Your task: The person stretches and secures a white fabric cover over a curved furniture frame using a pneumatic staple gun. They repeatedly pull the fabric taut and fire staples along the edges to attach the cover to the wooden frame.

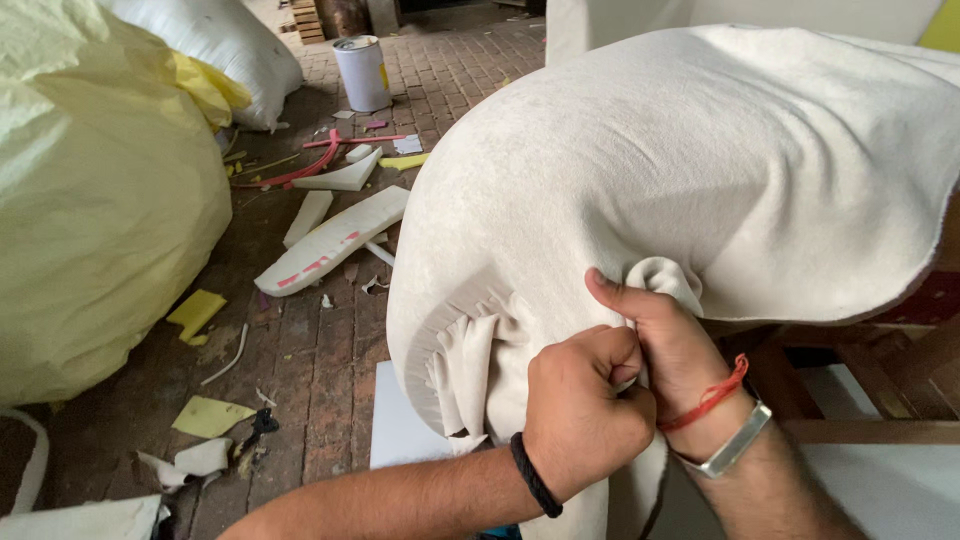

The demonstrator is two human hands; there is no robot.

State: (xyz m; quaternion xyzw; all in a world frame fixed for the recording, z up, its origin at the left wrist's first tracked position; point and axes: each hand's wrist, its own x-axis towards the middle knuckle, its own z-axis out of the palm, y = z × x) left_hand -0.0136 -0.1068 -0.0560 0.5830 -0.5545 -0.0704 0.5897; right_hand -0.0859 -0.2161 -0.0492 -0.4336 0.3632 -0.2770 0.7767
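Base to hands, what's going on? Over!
Left hand fisted on cream fabric. Right hand pinching its gathered edge. Foam scraps on brick floor, clear of hands.

Matt, soft cream cloth cover (700, 150); rough brick floor (320, 350); glossy metal can (361, 72).

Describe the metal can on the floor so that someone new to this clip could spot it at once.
Start at the big yellow sack filling the left side, then follow the brick floor towards the top of the view, past the white foam offcuts. The can stands upright beside a white sack. It is the only cylinder there, pale-walled with a shiny lid rim, amid flat scraps.
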